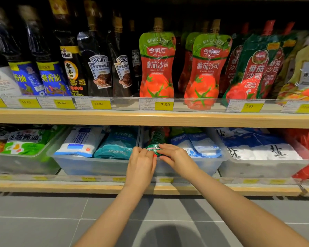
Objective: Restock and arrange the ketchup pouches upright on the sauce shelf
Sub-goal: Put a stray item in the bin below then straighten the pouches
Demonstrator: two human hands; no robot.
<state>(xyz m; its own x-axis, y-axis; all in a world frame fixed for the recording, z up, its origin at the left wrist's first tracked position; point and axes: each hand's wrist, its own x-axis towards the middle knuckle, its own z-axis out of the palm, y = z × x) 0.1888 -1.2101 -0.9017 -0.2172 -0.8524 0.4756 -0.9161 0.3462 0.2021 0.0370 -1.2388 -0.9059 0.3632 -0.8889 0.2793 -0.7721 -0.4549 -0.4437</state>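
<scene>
A green and red ketchup pouch [156,139] lies flat on the lower shelf, on top of the salt bags in a clear bin. My left hand [141,164] and my right hand [175,155] both grip its near end. On the sauce shelf [150,117] above, red ketchup pouches with green tops stand upright: one [157,65] at the middle, another [206,72] right of it with more behind. Dark green ketchup pouches [251,68] lean further right.
Dark sauce bottles [100,65] and sesame oil bottles [48,68] fill the upper shelf's left side. Pale pouches [305,72] stand at the far right. Clear bins [89,164] of salt bags line the lower shelf. Grey floor tiles lie below.
</scene>
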